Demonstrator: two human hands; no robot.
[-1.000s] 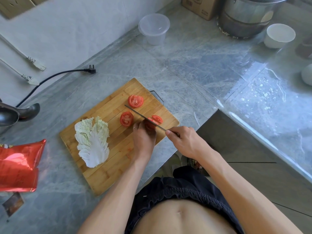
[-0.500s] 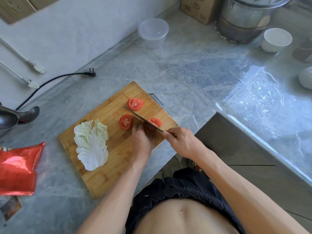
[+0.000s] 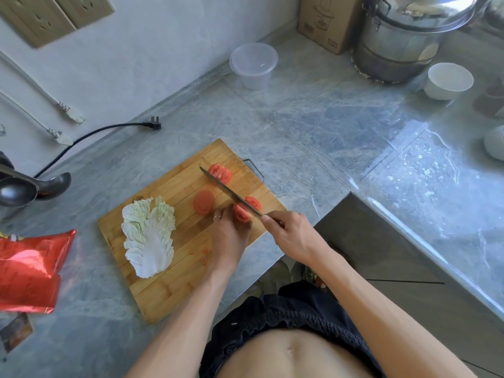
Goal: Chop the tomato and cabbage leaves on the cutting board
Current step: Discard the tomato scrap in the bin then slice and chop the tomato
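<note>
While at board [image 3: 169, 290] edge, knife [image 3: 229, 193]

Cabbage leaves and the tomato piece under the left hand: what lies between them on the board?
In the head view, one flat tomato slice and bare cutting board lie between the cabbage leaves and the held tomato piece.

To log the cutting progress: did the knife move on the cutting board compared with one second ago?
Yes. The knife shifted toward the far tomato slice; its tip now reaches beside that slice on the cutting board.
</note>
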